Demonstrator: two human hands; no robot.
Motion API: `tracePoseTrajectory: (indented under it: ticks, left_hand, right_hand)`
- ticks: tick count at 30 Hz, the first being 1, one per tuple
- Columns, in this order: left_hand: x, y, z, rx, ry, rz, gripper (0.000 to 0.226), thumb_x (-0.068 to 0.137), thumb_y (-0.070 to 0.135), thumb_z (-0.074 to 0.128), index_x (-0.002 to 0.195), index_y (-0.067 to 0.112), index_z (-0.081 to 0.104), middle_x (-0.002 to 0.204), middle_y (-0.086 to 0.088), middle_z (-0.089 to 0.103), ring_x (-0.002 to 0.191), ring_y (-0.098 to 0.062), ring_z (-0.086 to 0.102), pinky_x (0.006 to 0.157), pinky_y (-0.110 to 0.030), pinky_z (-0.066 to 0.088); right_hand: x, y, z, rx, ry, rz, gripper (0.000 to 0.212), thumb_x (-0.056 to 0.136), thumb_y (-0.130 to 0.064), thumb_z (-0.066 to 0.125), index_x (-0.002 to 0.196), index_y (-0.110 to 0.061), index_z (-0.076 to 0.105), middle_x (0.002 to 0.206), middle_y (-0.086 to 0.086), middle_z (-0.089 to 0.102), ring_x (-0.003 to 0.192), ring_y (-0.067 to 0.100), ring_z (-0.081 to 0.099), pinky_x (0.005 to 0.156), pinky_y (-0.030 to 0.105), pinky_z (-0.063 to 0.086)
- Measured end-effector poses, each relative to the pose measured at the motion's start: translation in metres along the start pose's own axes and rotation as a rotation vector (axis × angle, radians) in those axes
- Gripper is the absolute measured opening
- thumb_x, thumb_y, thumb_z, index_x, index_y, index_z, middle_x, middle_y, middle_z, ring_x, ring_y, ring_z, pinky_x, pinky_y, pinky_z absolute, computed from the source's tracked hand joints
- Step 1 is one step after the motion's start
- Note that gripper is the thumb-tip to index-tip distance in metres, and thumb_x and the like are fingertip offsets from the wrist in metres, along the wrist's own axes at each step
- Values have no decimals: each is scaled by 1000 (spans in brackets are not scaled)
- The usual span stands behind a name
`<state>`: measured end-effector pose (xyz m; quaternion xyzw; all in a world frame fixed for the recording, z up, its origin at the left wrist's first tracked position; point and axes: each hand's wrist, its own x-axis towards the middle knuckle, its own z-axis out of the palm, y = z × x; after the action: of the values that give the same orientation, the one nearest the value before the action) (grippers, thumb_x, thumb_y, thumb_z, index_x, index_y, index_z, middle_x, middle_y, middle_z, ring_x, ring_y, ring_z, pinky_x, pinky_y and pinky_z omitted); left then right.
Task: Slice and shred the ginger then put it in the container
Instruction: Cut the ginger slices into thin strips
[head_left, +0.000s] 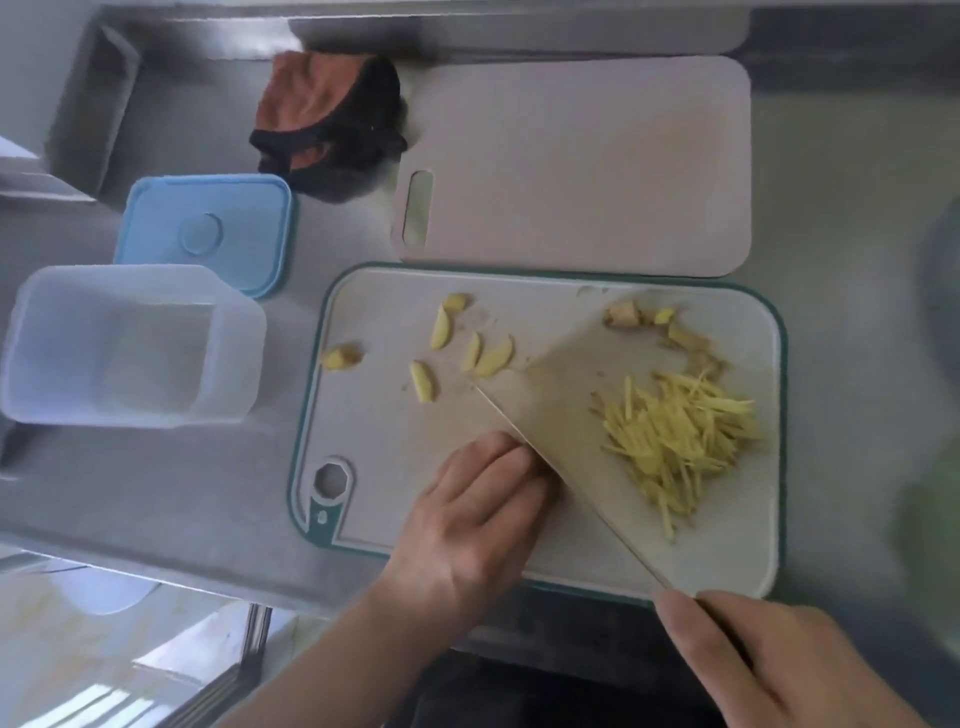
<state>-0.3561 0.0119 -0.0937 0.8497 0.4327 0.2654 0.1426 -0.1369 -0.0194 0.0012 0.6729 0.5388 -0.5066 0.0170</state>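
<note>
A green-rimmed cutting board lies in front of me. Several pale yellow ginger slices are scattered on its far left part. A pile of ginger shreds lies on its right side, with peel scraps beyond it. My right hand grips the handle of a cleaver, whose broad blade slants across the middle of the board. My left hand rests on the board with fingers curled against the blade's left side; what lies under the fingertips is hidden. An empty clear container stands left of the board.
A blue lid lies behind the container. A second, pinkish cutting board lies beyond the first, with a crumpled orange-and-black cloth to its left. All of this sits on a steel counter. Something green and blurred is at the right edge.
</note>
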Motion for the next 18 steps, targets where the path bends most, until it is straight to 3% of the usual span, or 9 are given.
tracePoseTrajectory:
  ticks: [3, 7, 10, 13, 15, 18]
  left_hand:
    - [-1, -2, 1, -35, 7, 18, 14, 85, -5, 77, 98, -5, 75, 109, -15, 71, 110, -35, 66, 88, -43, 54]
    - [2, -2, 0, -70, -11, 33, 18, 82, -8, 78, 99, -5, 76, 111, -14, 71, 111, -32, 66, 90, -41, 55]
    - [6, -3, -1, -75, -16, 33, 12, 85, -7, 76, 97, -5, 76, 109, -14, 72, 109, -31, 67, 87, -41, 56]
    - [8, -4, -2, -65, -23, 44, 7, 89, -5, 73, 95, -5, 77, 107, -14, 72, 108, -32, 68, 85, -41, 56]
    - [10, -5, -3, -57, -29, 53, 6, 89, -5, 73, 94, -5, 77, 106, -15, 73, 106, -32, 69, 84, -41, 56]
    - [11, -7, -4, -55, -35, 58, 5, 88, -7, 75, 92, -5, 77, 103, -15, 73, 101, -33, 69, 82, -41, 56]
  right_hand:
    - [-3, 5, 6, -82, 81, -75, 77, 45, -99, -14, 91, -73, 42, 69, -34, 60, 83, -12, 55, 68, 6, 44]
    - [-6, 11, 16, -21, 105, 51, 97, 33, -99, -19, 104, -69, 40, 77, -21, 68, 81, -4, 62, 74, 12, 46]
    - [-4, 5, 13, -44, 45, 93, 95, 26, -98, -23, 102, -77, 29, 83, -43, 56, 72, -10, 58, 71, 8, 44]
    - [-4, -1, 10, -45, 54, 107, 87, 25, -97, -26, 94, -82, 25, 89, -57, 39, 71, -5, 57, 68, 14, 46]
    - [-2, -1, 6, -75, -18, 99, 96, 23, -95, -29, 96, -78, 30, 86, -55, 42, 86, -13, 54, 74, 9, 44]
    - [1, 2, 3, -77, -51, 88, 109, 25, -95, -27, 99, -58, 44, 78, -45, 52, 89, -18, 50, 74, 7, 42]
